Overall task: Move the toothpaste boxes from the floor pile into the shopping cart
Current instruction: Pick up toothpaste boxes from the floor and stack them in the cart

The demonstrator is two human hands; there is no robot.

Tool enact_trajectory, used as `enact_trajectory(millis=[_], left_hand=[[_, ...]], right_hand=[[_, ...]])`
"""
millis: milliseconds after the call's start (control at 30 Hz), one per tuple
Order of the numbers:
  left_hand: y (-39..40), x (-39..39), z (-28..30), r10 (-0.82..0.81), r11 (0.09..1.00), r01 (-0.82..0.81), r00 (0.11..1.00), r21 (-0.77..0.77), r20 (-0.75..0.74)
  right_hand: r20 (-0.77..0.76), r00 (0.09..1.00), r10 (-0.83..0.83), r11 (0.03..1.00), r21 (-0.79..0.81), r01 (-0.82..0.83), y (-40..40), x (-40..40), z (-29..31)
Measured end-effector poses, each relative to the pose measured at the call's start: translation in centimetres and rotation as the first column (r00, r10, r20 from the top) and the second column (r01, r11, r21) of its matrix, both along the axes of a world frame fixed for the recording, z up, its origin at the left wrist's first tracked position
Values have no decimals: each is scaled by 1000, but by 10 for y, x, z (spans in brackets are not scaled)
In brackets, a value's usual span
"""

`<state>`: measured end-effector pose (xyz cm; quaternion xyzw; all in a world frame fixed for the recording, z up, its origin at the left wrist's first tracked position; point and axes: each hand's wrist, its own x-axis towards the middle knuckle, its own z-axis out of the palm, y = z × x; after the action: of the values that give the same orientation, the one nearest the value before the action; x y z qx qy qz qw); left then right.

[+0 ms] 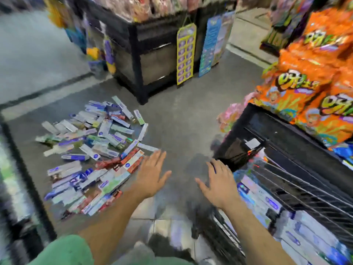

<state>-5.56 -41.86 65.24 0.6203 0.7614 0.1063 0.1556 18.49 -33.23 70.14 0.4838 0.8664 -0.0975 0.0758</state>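
A pile of toothpaste boxes [91, 150], mostly white, blue and red, lies spread on the grey floor at the left. My left hand [152, 173] hovers with straight fingers just right of the pile's near edge and holds nothing. My right hand [219, 182] is spread flat and empty over the floor, beside the corner of the black wire shopping cart [286, 188] at the lower right. Several toothpaste boxes [267, 203] lie inside the cart. The frame is blurred by motion.
A black display stand [145, 54] with a hanging yellow card strip [186, 54] rises behind the pile. Orange snack bags [315, 83] are stacked on a black rack at the right, above the cart. Bare grey floor [181, 121] lies between pile and cart.
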Motion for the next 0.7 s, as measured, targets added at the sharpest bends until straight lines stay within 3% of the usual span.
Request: enact_trajectory(millis=[200, 367, 567, 700], left_hand=[[-122, -156, 11, 315, 939, -323, 946, -115, -81], [-189, -212, -8, 560, 817, -566, 824, -111, -86], [-229, -232, -63, 705, 671, -705, 703, -228, -100], [-215, -255, -140, 740, 605, -729, 664, -321, -112]], right_hand=[[10, 949, 315, 949, 26, -315, -23, -162, 36], [21, 810, 587, 810, -16, -586, -45, -276, 20], [20, 634, 773, 629, -148, -763, -51, -379, -51], [29, 548, 836, 539, -229, -810, -37, -430, -147]])
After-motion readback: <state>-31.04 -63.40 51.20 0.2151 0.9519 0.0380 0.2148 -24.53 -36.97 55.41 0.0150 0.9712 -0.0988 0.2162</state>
